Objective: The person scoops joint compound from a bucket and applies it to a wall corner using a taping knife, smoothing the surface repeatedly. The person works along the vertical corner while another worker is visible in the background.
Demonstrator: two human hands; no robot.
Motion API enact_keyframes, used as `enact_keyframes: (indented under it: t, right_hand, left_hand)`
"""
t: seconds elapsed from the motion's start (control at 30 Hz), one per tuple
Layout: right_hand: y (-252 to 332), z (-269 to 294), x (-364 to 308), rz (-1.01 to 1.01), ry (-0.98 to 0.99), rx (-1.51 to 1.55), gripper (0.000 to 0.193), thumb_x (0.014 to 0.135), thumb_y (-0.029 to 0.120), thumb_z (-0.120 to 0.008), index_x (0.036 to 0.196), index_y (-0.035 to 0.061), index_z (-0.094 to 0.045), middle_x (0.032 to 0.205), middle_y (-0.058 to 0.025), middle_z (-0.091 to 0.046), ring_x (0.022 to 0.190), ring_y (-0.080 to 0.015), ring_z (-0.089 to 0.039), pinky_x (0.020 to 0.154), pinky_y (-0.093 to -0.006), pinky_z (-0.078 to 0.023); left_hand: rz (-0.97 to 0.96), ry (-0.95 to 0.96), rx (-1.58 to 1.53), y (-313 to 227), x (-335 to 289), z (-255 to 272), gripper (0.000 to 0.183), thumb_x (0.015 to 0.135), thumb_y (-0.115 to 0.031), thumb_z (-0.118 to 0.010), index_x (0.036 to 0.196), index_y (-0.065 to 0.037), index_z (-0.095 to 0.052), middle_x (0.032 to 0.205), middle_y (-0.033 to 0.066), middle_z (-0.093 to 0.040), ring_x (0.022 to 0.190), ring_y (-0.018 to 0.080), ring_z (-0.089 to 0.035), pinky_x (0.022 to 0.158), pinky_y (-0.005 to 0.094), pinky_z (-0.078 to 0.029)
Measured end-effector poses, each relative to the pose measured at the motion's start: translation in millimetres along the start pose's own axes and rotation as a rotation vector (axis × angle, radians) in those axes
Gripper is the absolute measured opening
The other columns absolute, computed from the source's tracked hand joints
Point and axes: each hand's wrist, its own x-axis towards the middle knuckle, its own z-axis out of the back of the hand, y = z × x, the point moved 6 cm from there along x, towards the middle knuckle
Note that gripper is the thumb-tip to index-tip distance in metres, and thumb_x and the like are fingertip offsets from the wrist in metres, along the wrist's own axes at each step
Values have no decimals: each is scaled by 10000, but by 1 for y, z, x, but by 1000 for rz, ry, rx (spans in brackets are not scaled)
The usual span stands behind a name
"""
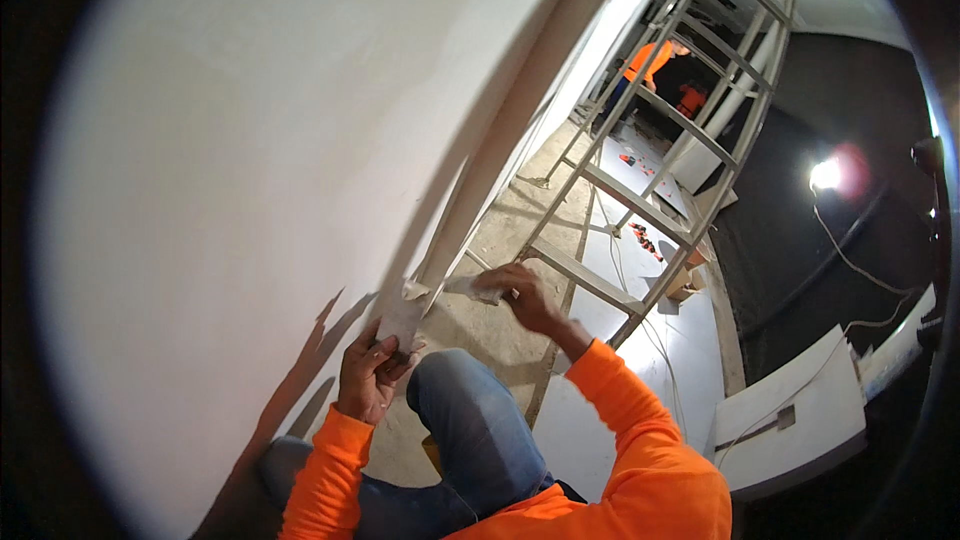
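Note:
My left hand (368,378) is closed on the lower end of a flat greyish scraper plate (402,320), fingers behind and thumb in front. A dab of whitish paste (414,290) sits on the plate's upper edge, close beside the white wall (250,180). Slightly farther off, my right hand (530,300) grips a putty knife (462,285), whose blade points left toward the wall's corner edge (455,235). My right fingers partly hide its whitish handle. Both hands are above my bent knee.
A metal stepladder (590,277) stands ahead on the right. White panels (610,360) lie on the floor beside a cable. Near the ladder are red-and-black tools (645,240) and a cardboard box (685,285). A bright lamp (826,175) glows at right. A person in orange (650,65) is beyond the ladder.

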Motion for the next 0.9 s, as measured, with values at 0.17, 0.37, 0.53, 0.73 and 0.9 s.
enact_keyframes:
  t: [0.17,0.37,0.53,0.73,0.9]
  right_hand:
    - [-91,151,91,-210,-380,-139,157,1015,123,-674,1091,-6,-717,973,-98,-763,876,-183,-701,791,-342,-564]
    - [-126,187,166,-59,-126,-8,242,1031,253,-667,1177,79,-750,1105,-87,-787,1000,-183,-730,905,-371,-578]
    - [-141,54,103,41,-55,-313,196,1025,335,-628,1115,277,-793,1074,21,-793,934,-205,-733,871,-407,-559]
    - [-154,-89,20,-225,-79,-256,192,1001,158,-625,1008,208,-810,1014,-6,-785,1027,-244,-711,891,-433,-540]
    - [-131,-34,-13,-28,-156,-237,103,910,101,-755,987,133,-816,916,-87,-785,847,-272,-730,784,-407,-571]
  left_hand:
    - [8,-34,190,1,14,23,636,927,-187,-764,1454,48,-497,1221,152,-705,1009,232,-757,807,293,-680]
    - [-13,-14,242,8,23,37,632,918,-223,-768,1438,40,-525,1186,143,-722,971,201,-758,779,289,-675]
    - [11,19,179,12,27,43,597,940,-128,-714,1457,64,-486,1166,169,-735,1001,269,-769,812,332,-682]
    - [8,-46,179,16,28,54,582,919,-124,-742,1442,10,-526,1203,92,-714,982,214,-752,793,316,-675]
    - [-35,-21,159,16,29,56,539,957,-124,-689,1432,61,-512,1171,144,-737,1001,241,-768,811,334,-684]
